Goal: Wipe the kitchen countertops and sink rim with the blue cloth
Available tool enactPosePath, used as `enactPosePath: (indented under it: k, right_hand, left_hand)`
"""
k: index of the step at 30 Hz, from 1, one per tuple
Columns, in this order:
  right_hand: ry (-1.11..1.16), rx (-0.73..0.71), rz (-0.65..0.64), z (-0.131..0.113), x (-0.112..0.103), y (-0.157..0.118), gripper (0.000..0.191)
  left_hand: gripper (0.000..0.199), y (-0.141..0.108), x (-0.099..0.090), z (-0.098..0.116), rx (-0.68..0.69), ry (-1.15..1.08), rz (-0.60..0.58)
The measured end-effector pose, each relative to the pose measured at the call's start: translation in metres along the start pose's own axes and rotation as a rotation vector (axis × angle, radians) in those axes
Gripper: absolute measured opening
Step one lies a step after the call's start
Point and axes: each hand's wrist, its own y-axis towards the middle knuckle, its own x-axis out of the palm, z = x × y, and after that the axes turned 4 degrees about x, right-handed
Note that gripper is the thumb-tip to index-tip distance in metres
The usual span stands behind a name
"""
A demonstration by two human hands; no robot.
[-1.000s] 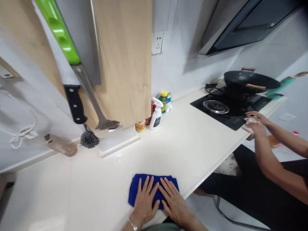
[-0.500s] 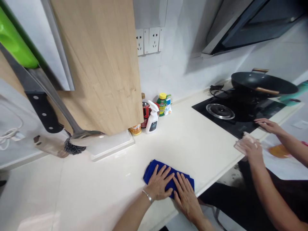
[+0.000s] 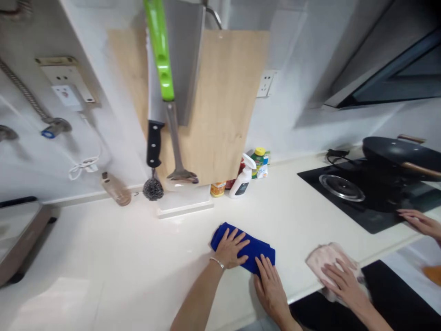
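On the white tabletop (image 3: pixel 103 239), a folded blue towel (image 3: pixel 260 250). Left hand (image 3: pixel 229 250) and right hand (image 3: pixel 270 287) lie open upon it.

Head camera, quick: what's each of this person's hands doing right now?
Left hand: open, pressed flat on the blue cloth, not gripping.
Right hand: open, fingertips resting on the cloth, not gripping.

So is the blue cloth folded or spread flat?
Folded: the blue cloth lies in a narrow strip under the left hand and right hand.
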Motion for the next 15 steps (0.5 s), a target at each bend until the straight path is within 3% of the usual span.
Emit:
enactPosePath:
  k: [4, 8, 12, 15]
  right_hand:
    - [0.106, -0.069, -0.043, -0.034, 0.007, -0.003, 0.065]
    - [0.150, -0.053, 0.003, -0.061, 0.017, -0.006, 0.068]
    - [0.110, -0.051, 0.066, -0.071, 0.020, -0.014, 0.068]
    - [0.070, -0.068, 0.067, -0.070, 0.021, -0.018, 0.064]
  left_hand:
    - [0.056, -0.045, -0.035, -0.039, -0.144, 0.070, 0.105]
    - [0.055, -0.110, -0.071, -0.077, -0.291, 0.130, 0.179]
    - [0.056, -0.200, -0.098, -0.100, -0.474, 0.176, 0.205]
    - [0.058, -0.279, -0.112, -0.099, -0.630, 0.210, 0.202]
